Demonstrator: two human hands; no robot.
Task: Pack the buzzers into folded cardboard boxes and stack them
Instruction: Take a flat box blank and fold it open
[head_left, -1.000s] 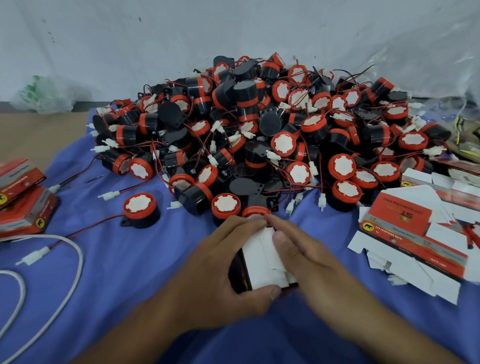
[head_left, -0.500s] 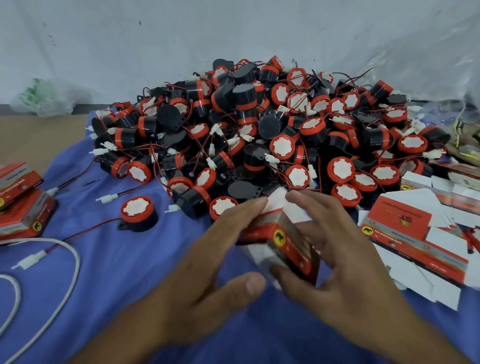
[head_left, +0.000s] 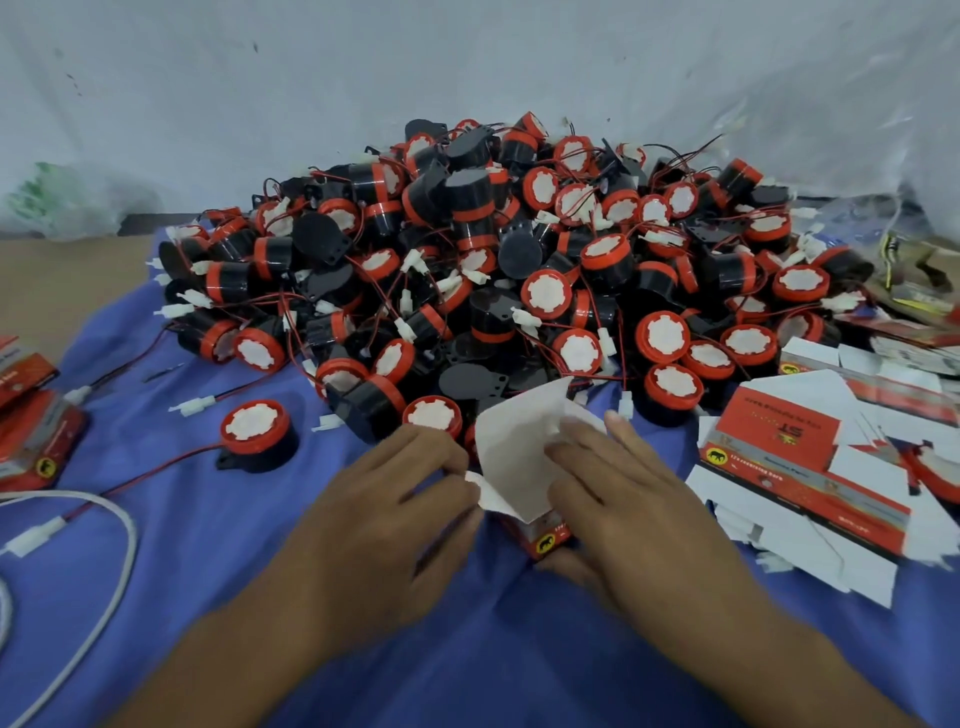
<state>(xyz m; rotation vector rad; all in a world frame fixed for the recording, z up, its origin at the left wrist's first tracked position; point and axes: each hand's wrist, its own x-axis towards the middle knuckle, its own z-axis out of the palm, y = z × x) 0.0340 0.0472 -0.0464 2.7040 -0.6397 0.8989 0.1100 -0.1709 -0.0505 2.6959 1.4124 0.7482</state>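
Two hands work small red-and-white cardboard box (head_left: 519, 457), upright on blue-clothed surface (head_left: 208, 571) just before heap of black-and-red round buzzers (head_left: 519, 270); left hand (head_left: 384, 519) pinches side flap, right hand (head_left: 634, 509) grips body, fingers (head_left: 597, 447) on tall flap, likely squaring it for loading.

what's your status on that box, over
Left hand pinches the left flap of the box, right hand grips its right side. Box on the cloth, white flaps open, contents hidden. Buzzer pile crowds close behind.
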